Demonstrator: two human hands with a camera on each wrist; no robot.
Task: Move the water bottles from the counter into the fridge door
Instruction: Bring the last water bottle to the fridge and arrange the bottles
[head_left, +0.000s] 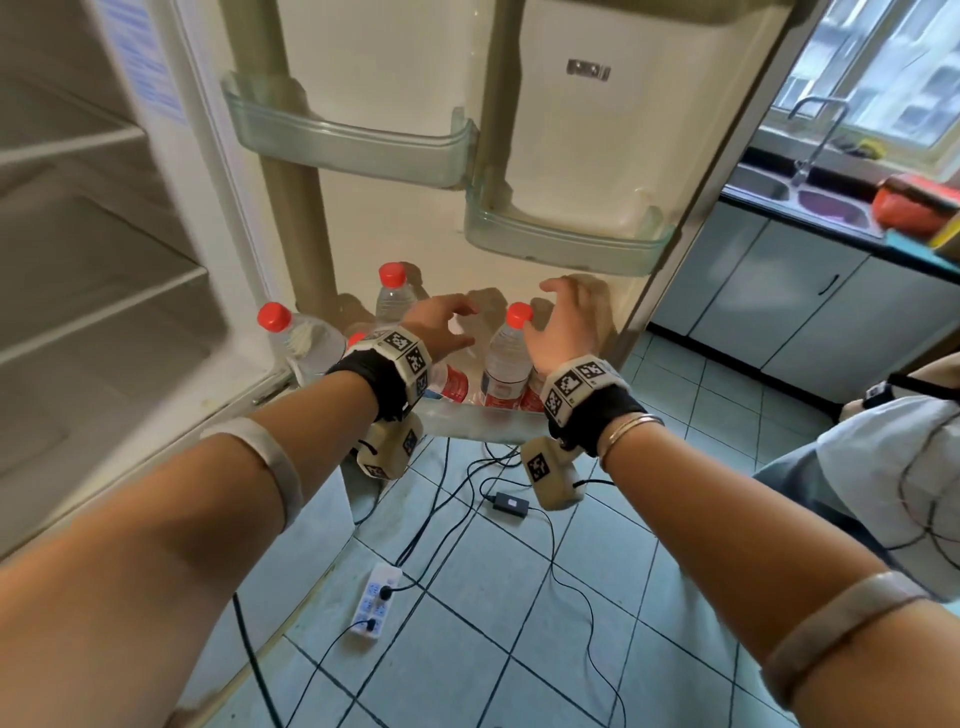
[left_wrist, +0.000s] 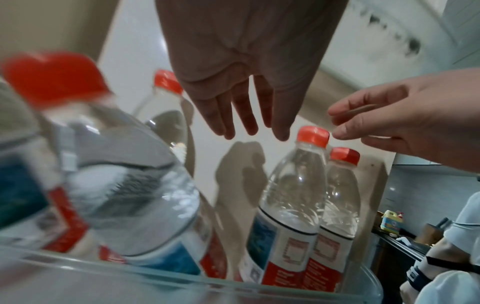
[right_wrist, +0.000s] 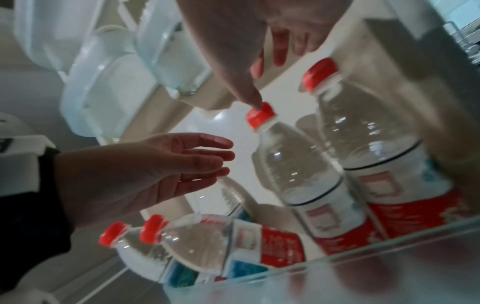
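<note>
Clear, red-capped water bottles (head_left: 505, 358) are standing in the fridge door's bottom shelf (head_left: 483, 421); left hand (head_left: 441, 327) and right hand (head_left: 566, 322) are hovering above, grips apart, holding nothing.

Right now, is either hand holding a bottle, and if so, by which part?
Neither holds anything. The left hand hangs open above the bottles; the right hand is open, its thumb tip touching the red cap of one standing bottle, without a grip.

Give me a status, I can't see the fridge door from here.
Left hand open, empty. Right hand open, thumb touching a red cap. Water bottles standing in bottom door shelf, some leaning. Nothing in the way.
</note>
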